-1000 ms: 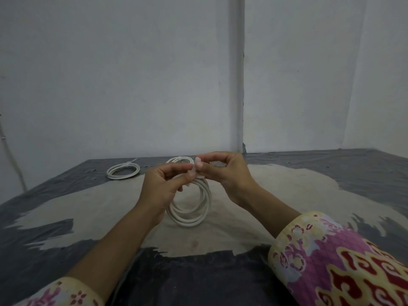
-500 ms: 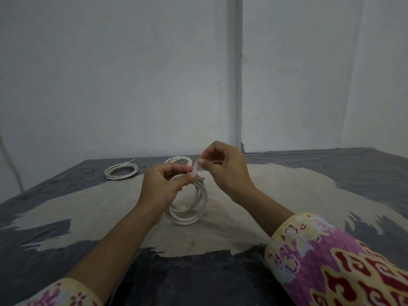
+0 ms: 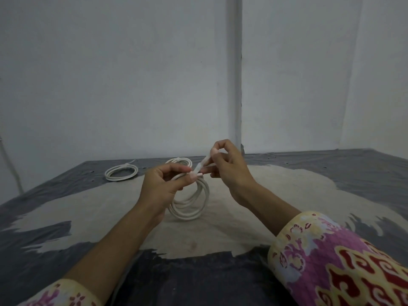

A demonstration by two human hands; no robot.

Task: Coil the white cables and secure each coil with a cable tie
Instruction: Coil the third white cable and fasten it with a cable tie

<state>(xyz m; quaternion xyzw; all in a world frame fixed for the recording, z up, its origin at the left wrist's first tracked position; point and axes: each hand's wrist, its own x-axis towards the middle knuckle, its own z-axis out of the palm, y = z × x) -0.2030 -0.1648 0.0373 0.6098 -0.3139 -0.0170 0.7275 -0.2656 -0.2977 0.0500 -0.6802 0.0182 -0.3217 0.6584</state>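
The tying step looks under way: the left hand (image 3: 164, 186) grips the white cable coil (image 3: 191, 203) upright at mid-counter, while the right hand (image 3: 227, 166) pinches the cable tie (image 3: 202, 164) tail. Next, likely a steady pull to cinch it. The coil's loops look even and round.

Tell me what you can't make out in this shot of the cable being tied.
- Cable tie, head view: thin and pale, mostly covered by the right hand; whether it is locked cannot be told.
- Top of the held coil: hidden behind the left hand.
- Far coil: partly behind the hands.
- Left coil: its tie is too small to confirm.
- Both sleeves: cut off by the bottom edge.
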